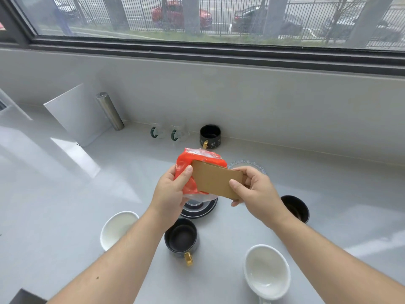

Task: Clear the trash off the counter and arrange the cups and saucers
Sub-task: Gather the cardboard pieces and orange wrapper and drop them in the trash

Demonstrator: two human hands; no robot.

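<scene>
My left hand (170, 191) grips a crumpled red and clear plastic wrapper (190, 159) above the counter's middle. My right hand (254, 189) pinches a brown cardboard sleeve (215, 179) that lies against the wrapper. Under them sits a black saucer (200, 209), partly hidden. A clear glass saucer (245, 164) shows behind my right hand. Black cups with gold handles stand at the back (210, 136) and near me (180, 238). Another black cup (295, 208) is at the right. White cups lie at left (118, 229) and front right (266, 272).
Two clear glass mugs with green handles (156, 130) (178, 132) stand by the back wall. A steel cylinder (109, 110) and a white board (76, 113) lean at the back left. The grey counter (65, 194) runs under a window.
</scene>
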